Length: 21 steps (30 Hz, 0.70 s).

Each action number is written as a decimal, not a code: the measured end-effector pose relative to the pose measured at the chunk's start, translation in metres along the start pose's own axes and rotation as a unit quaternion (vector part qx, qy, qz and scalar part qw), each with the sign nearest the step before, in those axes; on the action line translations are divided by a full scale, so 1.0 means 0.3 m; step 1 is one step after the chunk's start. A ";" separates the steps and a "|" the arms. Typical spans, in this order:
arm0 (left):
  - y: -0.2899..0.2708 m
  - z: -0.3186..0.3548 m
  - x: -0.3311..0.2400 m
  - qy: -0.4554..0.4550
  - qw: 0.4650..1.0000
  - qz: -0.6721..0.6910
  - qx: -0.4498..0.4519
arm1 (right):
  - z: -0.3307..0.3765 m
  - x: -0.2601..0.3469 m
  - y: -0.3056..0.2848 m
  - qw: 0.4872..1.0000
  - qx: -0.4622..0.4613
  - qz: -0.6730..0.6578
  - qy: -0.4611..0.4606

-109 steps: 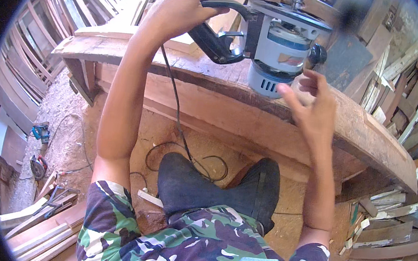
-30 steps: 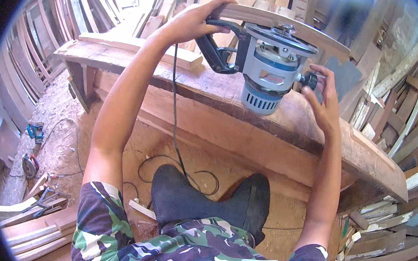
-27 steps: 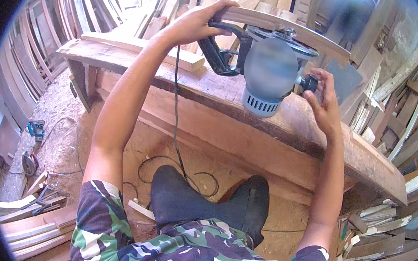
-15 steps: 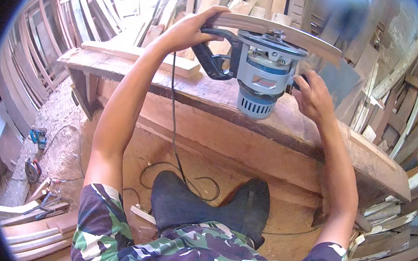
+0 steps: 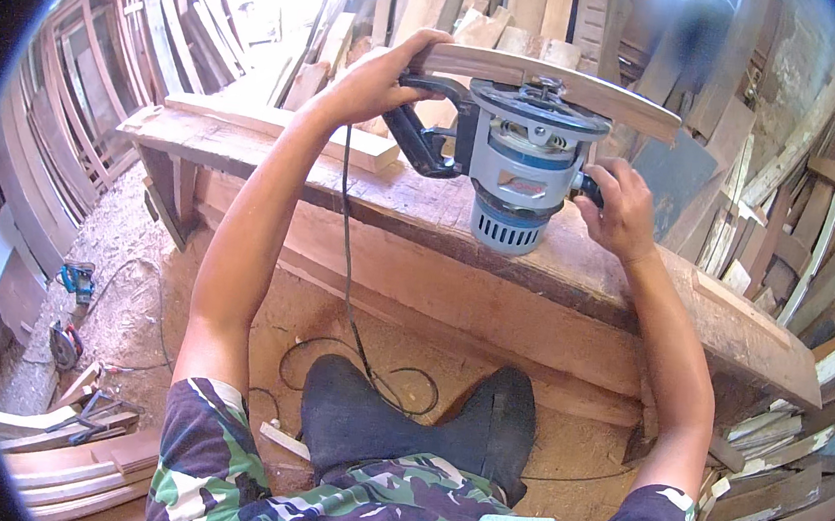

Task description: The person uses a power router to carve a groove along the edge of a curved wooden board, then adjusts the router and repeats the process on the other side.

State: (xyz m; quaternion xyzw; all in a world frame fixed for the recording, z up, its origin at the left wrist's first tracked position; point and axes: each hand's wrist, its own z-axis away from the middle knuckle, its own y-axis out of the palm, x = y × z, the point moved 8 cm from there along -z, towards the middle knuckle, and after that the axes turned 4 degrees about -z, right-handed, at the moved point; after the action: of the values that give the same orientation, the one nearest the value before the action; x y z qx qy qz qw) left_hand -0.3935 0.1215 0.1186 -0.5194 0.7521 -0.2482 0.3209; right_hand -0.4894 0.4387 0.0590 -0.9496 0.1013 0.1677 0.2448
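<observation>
A grey and blue router [image 5: 519,170] with a black loop handle hangs over the workbench [image 5: 599,253], motor end pointing down toward me. Across its round base lies a curved wooden strip [image 5: 614,104]. My left hand [image 5: 369,80] is closed around the strip's left end, beside the top of the loop handle; whether it also grips the handle is hidden. On the router's right side, my right hand [image 5: 626,205] is wrapped around a small black knob [image 5: 591,185]. A black cord [image 5: 348,224] drops past my left forearm to the floor.
A pale board [image 5: 349,140] lies on the bench's left part. Planks lean behind it, and scrap wood [image 5: 793,226] is piled at the right. Power tools [image 5: 77,280] sit on the sawdust-covered floor at left, above stacked timber [image 5: 75,474]. The cord loops near my knees.
The router and wooden strip appear slightly lower in the picture, with both hands still on them. My right hand has shifted a little left and down around the knob.
</observation>
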 end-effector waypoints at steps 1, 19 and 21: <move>-0.001 0.000 -0.003 0.005 1.000 -0.011 -0.008 | -0.003 -0.002 0.003 0.999 0.012 0.022 -0.026; -0.035 0.071 -0.126 -0.037 0.997 -0.065 -0.031 | 0.076 -0.144 0.116 0.786 0.072 -0.317 0.526; -0.082 0.090 -0.150 -0.074 0.995 -0.059 -0.025 | 0.060 -0.149 0.154 0.777 0.135 -0.332 0.518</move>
State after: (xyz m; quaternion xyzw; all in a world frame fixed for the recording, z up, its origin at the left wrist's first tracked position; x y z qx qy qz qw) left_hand -0.3468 0.1544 0.1279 -0.5879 0.7002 -0.2089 0.3471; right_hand -0.5482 0.4130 0.0407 -0.8249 -0.0876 -0.4565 0.3217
